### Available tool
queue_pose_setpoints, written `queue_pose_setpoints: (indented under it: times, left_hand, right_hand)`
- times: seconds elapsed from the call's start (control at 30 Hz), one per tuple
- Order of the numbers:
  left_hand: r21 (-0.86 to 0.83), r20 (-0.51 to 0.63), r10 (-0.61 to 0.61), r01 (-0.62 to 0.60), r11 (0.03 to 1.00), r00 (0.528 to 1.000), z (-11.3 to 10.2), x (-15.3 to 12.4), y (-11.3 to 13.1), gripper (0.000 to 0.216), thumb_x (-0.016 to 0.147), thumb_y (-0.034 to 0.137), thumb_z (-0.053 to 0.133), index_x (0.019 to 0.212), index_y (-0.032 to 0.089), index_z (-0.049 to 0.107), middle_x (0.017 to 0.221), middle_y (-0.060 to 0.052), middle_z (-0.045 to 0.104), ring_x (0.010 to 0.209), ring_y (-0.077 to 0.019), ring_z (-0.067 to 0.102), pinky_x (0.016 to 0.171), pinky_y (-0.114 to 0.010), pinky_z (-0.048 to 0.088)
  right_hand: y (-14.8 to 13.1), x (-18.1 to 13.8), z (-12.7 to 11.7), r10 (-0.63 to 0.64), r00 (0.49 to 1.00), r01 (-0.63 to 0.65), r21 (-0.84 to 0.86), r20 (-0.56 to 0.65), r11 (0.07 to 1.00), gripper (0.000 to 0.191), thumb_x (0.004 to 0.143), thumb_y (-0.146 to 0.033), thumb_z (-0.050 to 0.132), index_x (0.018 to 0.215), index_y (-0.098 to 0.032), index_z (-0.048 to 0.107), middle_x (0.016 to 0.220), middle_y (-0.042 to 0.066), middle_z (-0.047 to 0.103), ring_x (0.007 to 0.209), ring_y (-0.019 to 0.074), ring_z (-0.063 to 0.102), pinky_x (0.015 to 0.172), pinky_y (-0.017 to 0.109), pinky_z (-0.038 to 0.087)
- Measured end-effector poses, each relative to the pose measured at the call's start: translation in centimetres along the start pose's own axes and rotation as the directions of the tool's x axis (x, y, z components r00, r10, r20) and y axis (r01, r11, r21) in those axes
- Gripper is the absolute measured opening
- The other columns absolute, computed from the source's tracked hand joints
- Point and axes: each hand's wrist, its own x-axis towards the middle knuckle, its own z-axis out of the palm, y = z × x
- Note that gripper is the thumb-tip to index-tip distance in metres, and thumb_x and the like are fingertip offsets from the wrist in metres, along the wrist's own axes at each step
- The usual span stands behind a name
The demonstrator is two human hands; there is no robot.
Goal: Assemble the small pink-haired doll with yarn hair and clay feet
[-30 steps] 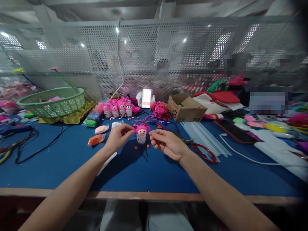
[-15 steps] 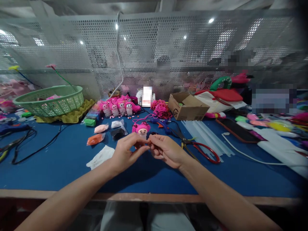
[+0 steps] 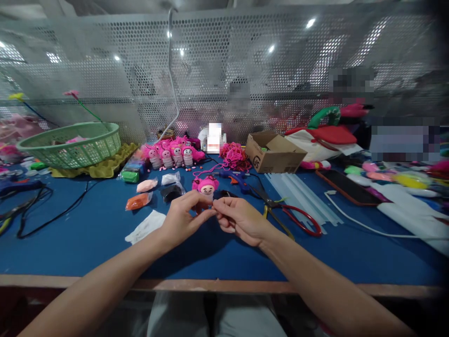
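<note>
Since a second ago, when they were held apart on either side of the little figure, the two hands have come together in front of it and nearer the person; over the last half second they have hardly shifted. In the head view, the left hand (image 3: 182, 220) and the right hand (image 3: 242, 220) meet at the fingertips just above the blue surface (image 3: 87, 243). Each has its thumb and forefinger drawn together in a pinch; whatever is between them is too small to make out. The pink-haired doll (image 3: 206, 186) stands upright on the surface just behind the joined fingertips, its lower body hidden by them, and neither hand is touching it. To the left of the left hand lie a white wrapper (image 3: 145, 227), an orange clay packet (image 3: 138, 201), a pale pink packet (image 3: 146, 186) and a black packet (image 3: 171, 192). Further back is a row of finished pink dolls (image 3: 171, 157), with a tangle of pink cord (image 3: 235, 157) and an open cardboard box (image 3: 273, 154) to its right. Just beside the right hand lie red-handled scissors (image 3: 298, 220), with clear glue sticks (image 3: 301, 196) behind them and a blue glue gun (image 3: 235, 177) near the doll. A green basket (image 3: 70, 145) sits at the far left.
</note>
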Motion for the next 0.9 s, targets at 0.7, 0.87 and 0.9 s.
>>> queue_pose_setpoints:
  times: [0.7,0.87,0.9]
  left_hand:
    - [-0.018,0.018,-0.002,0.003,1.000,1.000,0.06,-0.07,-0.01,0.008,0.076,0.020,0.054,0.071,0.015,0.058,0.066,-0.002,0.057,0.058,-0.0084,0.052,0.051,-0.018,0.043]
    - [-0.016,-0.002,0.014,-0.014,1.000,1.000,-0.01,-0.14,-0.22,0.007,0.076,0.018,0.054,0.072,0.015,0.059,0.067,-0.002,0.057,0.059,-0.0082,0.052,0.053,-0.019,0.043]
    - [-0.014,-0.007,0.016,-0.016,1.000,1.000,0.00,-0.14,-0.25,0.007,0.076,0.019,0.054,0.072,0.015,0.059,0.067,-0.002,0.057,0.059,-0.0083,0.052,0.052,-0.019,0.043]
  right_hand:
    - [0.27,0.02,0.08,-0.067,0.994,0.059,-0.095,-0.089,0.994,0.033,0.058,-0.042,0.070,0.061,-0.013,0.054,0.051,-0.004,0.052,0.037,0.0035,0.042,0.033,0.017,0.030]
    - [-0.03,-0.01,0.06,-0.068,0.994,0.059,-0.103,-0.084,0.993,0.034,0.060,-0.045,0.067,0.061,-0.013,0.054,0.051,-0.003,0.052,0.039,0.0042,0.044,0.034,0.017,0.031]
    - [-0.09,-0.05,0.05,-0.067,0.994,0.058,-0.104,-0.081,0.993,0.033,0.060,-0.044,0.068,0.062,-0.013,0.054,0.052,-0.003,0.053,0.039,0.0043,0.044,0.034,0.017,0.031]
